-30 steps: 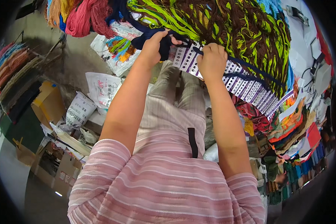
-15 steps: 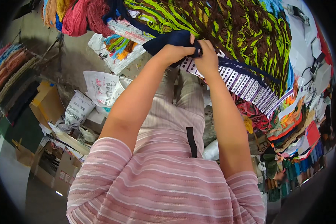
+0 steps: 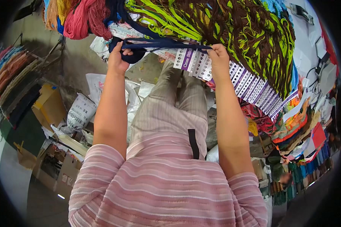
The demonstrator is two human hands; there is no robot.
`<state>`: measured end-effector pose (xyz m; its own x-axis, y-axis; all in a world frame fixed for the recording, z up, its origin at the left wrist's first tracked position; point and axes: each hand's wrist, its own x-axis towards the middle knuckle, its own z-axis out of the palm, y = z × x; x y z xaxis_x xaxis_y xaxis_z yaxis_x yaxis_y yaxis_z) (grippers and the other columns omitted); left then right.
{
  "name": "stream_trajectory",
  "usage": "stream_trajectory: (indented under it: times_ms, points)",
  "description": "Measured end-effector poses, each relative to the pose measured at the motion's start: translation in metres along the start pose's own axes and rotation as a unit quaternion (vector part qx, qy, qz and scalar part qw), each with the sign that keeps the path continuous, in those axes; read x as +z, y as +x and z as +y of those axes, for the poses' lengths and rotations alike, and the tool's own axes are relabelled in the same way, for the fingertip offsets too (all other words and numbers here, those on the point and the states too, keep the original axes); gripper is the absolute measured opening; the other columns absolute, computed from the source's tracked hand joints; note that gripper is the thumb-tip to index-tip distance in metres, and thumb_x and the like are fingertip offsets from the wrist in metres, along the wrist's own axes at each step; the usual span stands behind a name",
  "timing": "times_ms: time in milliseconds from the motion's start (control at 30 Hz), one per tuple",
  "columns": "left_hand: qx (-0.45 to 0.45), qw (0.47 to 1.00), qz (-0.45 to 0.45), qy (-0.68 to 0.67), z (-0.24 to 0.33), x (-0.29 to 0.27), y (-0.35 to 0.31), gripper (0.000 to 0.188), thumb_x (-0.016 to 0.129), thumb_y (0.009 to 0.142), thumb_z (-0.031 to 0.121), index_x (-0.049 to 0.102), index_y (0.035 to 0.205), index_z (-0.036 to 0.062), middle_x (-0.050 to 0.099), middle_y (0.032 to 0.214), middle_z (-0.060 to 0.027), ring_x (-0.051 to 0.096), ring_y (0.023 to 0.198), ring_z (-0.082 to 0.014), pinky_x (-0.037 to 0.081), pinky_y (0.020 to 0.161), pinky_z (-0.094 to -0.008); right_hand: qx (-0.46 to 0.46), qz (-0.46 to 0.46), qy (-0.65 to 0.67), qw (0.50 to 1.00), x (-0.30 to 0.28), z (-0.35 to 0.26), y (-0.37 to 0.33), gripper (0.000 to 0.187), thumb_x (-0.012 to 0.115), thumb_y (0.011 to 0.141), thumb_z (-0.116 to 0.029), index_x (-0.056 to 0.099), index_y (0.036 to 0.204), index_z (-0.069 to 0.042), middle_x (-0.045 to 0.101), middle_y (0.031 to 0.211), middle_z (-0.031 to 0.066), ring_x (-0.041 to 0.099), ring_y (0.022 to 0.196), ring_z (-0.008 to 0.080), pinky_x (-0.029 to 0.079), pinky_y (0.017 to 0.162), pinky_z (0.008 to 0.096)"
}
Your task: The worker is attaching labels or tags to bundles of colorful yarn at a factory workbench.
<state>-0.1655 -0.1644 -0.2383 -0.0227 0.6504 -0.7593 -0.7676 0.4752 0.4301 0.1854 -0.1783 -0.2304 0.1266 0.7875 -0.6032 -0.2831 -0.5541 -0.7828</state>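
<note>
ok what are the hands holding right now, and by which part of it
Navy yarn: the left hand grips its bunched part, while the right hand pinches the strands stretched across from it.

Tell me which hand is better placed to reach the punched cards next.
Probably the right hand: it pinches the navy yarn right by the punched cards, while the left hand holds a navy bunch farther left, away from them.

White lettering on punched purple-and-white card [image 3: 186, 60]; dark print on white sack [image 3: 80, 111] at left
</note>
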Motion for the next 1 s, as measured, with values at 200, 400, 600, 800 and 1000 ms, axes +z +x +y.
stream_trajectory:
  times_ms: [200,400,600,800,1000]
  points:
    - [0.086,0.996,0.018,0.016,0.037,-0.002,0.019,0.014,0.053,0.09,0.012,0.047,0.078,0.0101,0.042,0.063,0.0004,0.039,0.048,-0.0102,0.04,0.051,-0.0283,-0.05,-0.039,-0.358,0.932,0.009,0.002,0.008,0.021,0.06,0.078,-0.01,0.052,0.097,-0.006,0.064,0.081,0.0046,0.058,0.077,0.0191,0.045,0.071,0.0311]
    - [0.211,0.973,-0.077,0.043,0.144,0.057,0.002,0.012,0.057,0.089,0.013,0.05,0.08,0.0099,0.054,0.07,-0.0038,0.049,0.054,-0.0113,0.046,0.058,-0.0302,-0.107,-0.002,-0.482,0.869,0.034,-0.006,-0.002,0.031,0.064,0.074,-0.017,0.054,0.102,-0.01,0.066,0.085,0.0027,0.057,0.091,0.0275,0.045,0.079,0.0399]
    - [0.355,0.895,-0.029,0.269,0.153,0.132,-0.056,0.009,0.049,0.093,0.007,0.047,0.086,0.0116,0.062,0.111,-0.0187,0.066,0.083,-0.0275,0.053,0.06,-0.0312,-0.088,-0.009,-0.332,0.939,0.023,-0.001,0.001,0.027,0.064,0.078,-0.02,0.058,0.101,-0.007,0.065,0.083,0.0075,0.061,0.071,0.0201,0.047,0.068,0.0328]
    - [0.018,0.88,-0.473,-0.029,0.1,0.156,-0.111,0.07,0.051,0.091,0.04,0.014,0.147,0.0222,0.007,0.152,-0.0151,0.015,0.135,-0.0488,0.054,0.081,-0.0422,-0.223,-0.008,-0.247,0.943,0.094,-0.104,-0.06,0.019,0.062,0.081,-0.008,0.061,0.099,-0.004,0.061,0.079,0.0053,0.057,0.07,0.0128,0.046,0.067,0.0267]
    - [-0.092,0.852,-0.515,-0.034,0.079,0.194,-0.136,0.103,0.06,0.071,0.069,0.004,0.147,0.0287,-0.003,0.152,-0.0163,0.022,0.133,-0.0461,0.055,0.077,-0.0469,-0.498,-0.067,-0.385,0.775,0.144,-0.197,-0.108,0.033,0.07,0.07,-0.007,0.065,0.102,-0.007,0.059,0.099,0.0087,0.053,0.096,0.0257,0.042,0.083,0.0333]
